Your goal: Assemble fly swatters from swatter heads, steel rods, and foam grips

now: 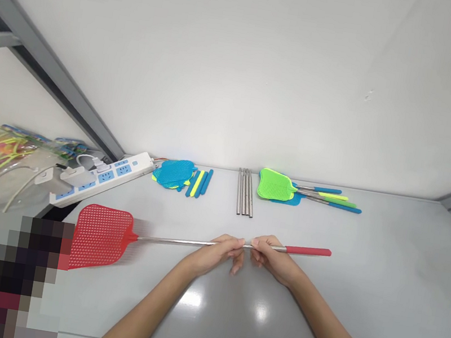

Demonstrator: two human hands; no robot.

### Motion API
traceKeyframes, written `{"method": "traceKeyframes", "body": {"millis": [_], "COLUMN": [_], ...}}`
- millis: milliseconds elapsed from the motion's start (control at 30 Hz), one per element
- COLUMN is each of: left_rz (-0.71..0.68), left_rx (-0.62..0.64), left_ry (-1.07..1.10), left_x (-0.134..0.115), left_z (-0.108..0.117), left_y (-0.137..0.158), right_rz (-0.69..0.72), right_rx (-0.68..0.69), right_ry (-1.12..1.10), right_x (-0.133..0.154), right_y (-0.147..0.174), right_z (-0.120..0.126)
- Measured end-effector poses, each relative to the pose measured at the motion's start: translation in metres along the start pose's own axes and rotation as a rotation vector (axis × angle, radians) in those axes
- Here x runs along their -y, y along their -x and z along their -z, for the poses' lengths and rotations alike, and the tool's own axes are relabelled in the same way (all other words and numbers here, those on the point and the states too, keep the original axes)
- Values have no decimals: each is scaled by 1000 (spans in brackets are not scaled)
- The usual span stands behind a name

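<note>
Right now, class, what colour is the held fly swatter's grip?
The fly swatter's grip is red, as the head view shows.

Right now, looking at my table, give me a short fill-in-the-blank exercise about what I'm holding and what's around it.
1. The left hand and right hand hold a swatter whose mesh head is colored ____.
2. Of the two hands, the ____ one is closer to the swatter's grip.
3. The loose grips are blue except one, colored ____.

Missing words: red; right; yellow.
</note>
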State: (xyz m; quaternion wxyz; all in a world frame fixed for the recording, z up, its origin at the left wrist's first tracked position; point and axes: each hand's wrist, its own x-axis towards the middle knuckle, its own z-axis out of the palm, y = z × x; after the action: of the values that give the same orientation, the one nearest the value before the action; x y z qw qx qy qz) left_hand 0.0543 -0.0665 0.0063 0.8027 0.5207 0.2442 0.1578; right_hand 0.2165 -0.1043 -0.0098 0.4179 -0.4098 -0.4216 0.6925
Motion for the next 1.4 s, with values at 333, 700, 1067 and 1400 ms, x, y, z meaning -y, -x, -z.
{"method": "traceKeyframes", "body": {"millis": [333, 700, 1067, 1400], "left_rz": [-8, 5, 8, 15], "left_rx": [-23, -77, -98, -117], "left_ry": [-74, -71, -119, -148], "left_x": [-8, -10, -11, -10], "left_z": [2, 4, 8, 11], "left_y": [5, 9, 11, 12], "right_rz": [60, 58, 69, 76], "right_rx": [-11, -27, -41, -46], "right_ry": [110, 134, 197, 201], "right_x": [2, 4, 7, 9], "right_y": [0, 0, 3, 4], "right_z": [6, 10, 14, 16]}}
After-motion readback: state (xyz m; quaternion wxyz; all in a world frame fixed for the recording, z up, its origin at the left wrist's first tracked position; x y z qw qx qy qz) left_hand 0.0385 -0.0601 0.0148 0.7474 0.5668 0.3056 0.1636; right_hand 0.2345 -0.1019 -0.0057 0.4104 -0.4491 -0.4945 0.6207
